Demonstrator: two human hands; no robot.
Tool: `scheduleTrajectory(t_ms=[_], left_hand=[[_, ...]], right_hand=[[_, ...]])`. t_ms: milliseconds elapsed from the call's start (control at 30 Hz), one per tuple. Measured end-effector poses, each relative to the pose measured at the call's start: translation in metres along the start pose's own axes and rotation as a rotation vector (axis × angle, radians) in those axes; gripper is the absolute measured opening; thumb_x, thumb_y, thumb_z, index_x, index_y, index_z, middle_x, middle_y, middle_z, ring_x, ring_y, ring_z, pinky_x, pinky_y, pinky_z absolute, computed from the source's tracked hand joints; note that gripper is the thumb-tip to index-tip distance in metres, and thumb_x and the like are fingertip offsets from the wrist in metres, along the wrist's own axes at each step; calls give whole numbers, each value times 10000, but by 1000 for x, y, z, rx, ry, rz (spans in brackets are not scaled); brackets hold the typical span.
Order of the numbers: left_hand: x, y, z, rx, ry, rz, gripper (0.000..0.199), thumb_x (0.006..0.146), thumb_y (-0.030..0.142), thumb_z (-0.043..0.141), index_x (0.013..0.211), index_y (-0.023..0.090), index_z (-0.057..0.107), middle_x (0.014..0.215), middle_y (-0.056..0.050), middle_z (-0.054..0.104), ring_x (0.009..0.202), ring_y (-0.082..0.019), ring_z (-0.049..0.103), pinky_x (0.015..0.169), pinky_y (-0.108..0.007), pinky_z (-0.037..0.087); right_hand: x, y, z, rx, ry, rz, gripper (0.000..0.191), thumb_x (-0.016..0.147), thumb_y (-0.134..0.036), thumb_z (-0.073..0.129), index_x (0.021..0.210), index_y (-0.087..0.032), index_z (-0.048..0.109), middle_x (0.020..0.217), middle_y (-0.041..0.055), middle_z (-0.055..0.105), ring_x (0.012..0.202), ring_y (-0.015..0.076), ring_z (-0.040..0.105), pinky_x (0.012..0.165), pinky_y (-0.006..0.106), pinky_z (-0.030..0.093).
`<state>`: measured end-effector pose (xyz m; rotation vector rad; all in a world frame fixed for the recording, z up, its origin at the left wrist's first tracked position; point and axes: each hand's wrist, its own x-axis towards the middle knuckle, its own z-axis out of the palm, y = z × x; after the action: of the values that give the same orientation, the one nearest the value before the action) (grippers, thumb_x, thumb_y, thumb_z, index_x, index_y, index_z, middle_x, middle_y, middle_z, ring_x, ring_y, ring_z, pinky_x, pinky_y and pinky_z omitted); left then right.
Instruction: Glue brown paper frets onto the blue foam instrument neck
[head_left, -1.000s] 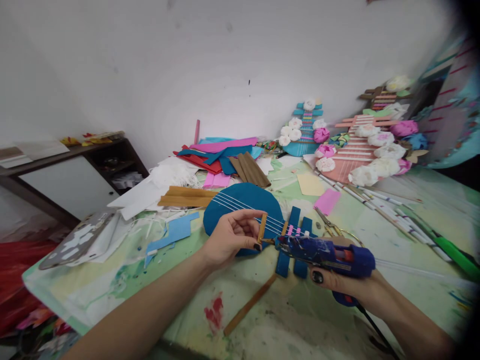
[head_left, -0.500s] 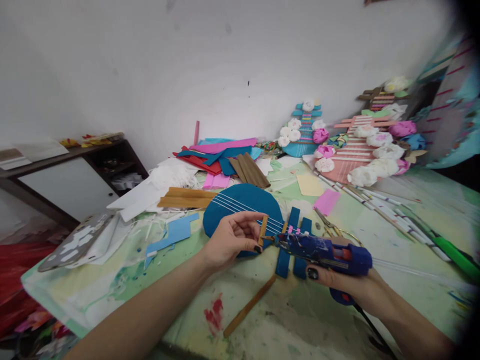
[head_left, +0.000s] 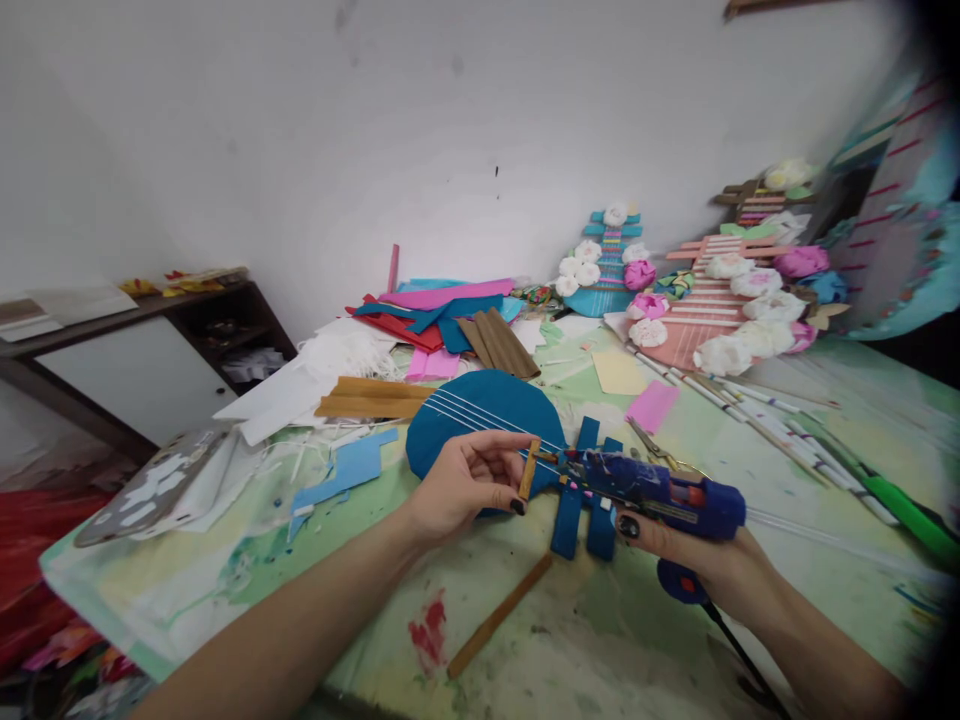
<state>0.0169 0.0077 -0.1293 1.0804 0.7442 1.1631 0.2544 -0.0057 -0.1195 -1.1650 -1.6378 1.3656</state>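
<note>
Between the thumb and fingertips of my left hand (head_left: 469, 485) a short yellow-brown strip (head_left: 529, 470) stands nearly upright. My right hand (head_left: 690, 555) is wrapped round a dark blue hot glue gun (head_left: 660, 490), whose nozzle points left, at the strip's upper part. Under and behind my hands lies a blue lute-shaped craft piece (head_left: 487, 400) with white strings along its body and blue crossbars (head_left: 566, 520) at its neck. The glue gun covers part of the neck. A longer brown strip (head_left: 499, 618) rests on the table near me.
Scissors (head_left: 660, 450) lie behind the glue gun. Coloured paper (head_left: 442, 310) and white scraps (head_left: 345, 350) are piled at the back. Decorated lute-shaped pieces (head_left: 607, 270) lean by the wall. White sticks (head_left: 690, 385) lie at right, and a power cord (head_left: 742, 650) trails from the gun.
The glue gun's nozzle has moved up along the strip, from near its lower part to near its top. My left hand keeps its hold with the strip slightly lower.
</note>
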Motion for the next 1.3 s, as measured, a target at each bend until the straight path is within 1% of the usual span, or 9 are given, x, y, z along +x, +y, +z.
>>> scheduleTrajectory(t_ms=[233, 433, 567, 633, 733, 867, 1100, 1200, 1300], left_hand=[[-1, 0, -1, 26, 8, -11, 523, 470, 11, 772, 968, 163, 716, 655, -3, 657, 559, -102, 589, 492, -179, 485], [-1, 1, 0, -4, -11, 17, 510, 488, 9, 766, 971, 165, 716, 647, 7, 640, 555, -93, 579, 490, -173, 488], [0, 1, 1, -17, -2, 20, 507, 476, 18, 773, 960, 158, 716, 633, 4, 635, 545, -95, 572, 476, -176, 484], [0, 1, 0, -26, 14, 26, 514, 462, 19, 778, 955, 153, 715, 631, 2, 632, 550, -97, 570, 473, -174, 481], [2, 0, -1, -35, 26, 38, 519, 460, 15, 780, 956, 154, 713, 640, 3, 630, 562, -97, 572, 473, -167, 473], [3, -2, -2, -28, 14, 54, 514, 479, 7, 774, 964, 166, 711, 646, 13, 623, 579, -90, 572, 491, -161, 467], [1, -3, -4, -11, 21, 49, 530, 473, -1, 775, 970, 170, 706, 653, 15, 632, 591, -92, 574, 510, -166, 471], [2, -3, -4, -10, 3, 51, 517, 492, -2, 772, 973, 176, 707, 662, 14, 635, 593, -89, 577, 525, -169, 482], [2, -2, -4, -10, -9, 56, 507, 507, -8, 766, 975, 177, 708, 661, 13, 636, 590, -88, 581, 530, -169, 491]], right_hand=[[2, -1, 0, 11, 28, -45, 437, 697, -555, 679, 951, -204, 736, 723, 77, 692, 763, 280, 648, 581, 320, 527], [2, 3, 1, 1, 60, -16, 462, 698, -567, 677, 979, -203, 731, 625, 62, 660, 745, 284, 645, 600, 340, 540], [2, -2, 4, 44, 54, -45, 533, 682, -597, 678, 1024, -189, 719, 833, 89, 694, 905, 300, 626, 779, 377, 532], [1, -4, 5, 75, 32, -43, 539, 671, -602, 686, 1012, -185, 720, 893, 93, 691, 909, 288, 623, 828, 377, 514], [0, -3, 3, 72, -9, -47, 494, 670, -591, 692, 937, -177, 727, 832, 94, 682, 805, 259, 625, 753, 353, 522], [-2, 5, -1, -21, 34, -83, 433, 658, -555, 715, 844, -165, 700, 803, 87, 647, 750, 231, 600, 653, 311, 499], [-4, 1, 2, -26, 23, -73, 463, 661, -528, 716, 964, -181, 679, 917, 94, 653, 855, 256, 593, 751, 348, 485], [-4, 1, 2, -33, -24, -91, 409, 690, -529, 692, 921, -191, 683, 882, 80, 651, 835, 243, 598, 727, 325, 478], [-4, 2, 2, -68, -8, -86, 408, 697, -527, 687, 928, -191, 677, 872, 75, 638, 812, 226, 585, 697, 307, 466]])
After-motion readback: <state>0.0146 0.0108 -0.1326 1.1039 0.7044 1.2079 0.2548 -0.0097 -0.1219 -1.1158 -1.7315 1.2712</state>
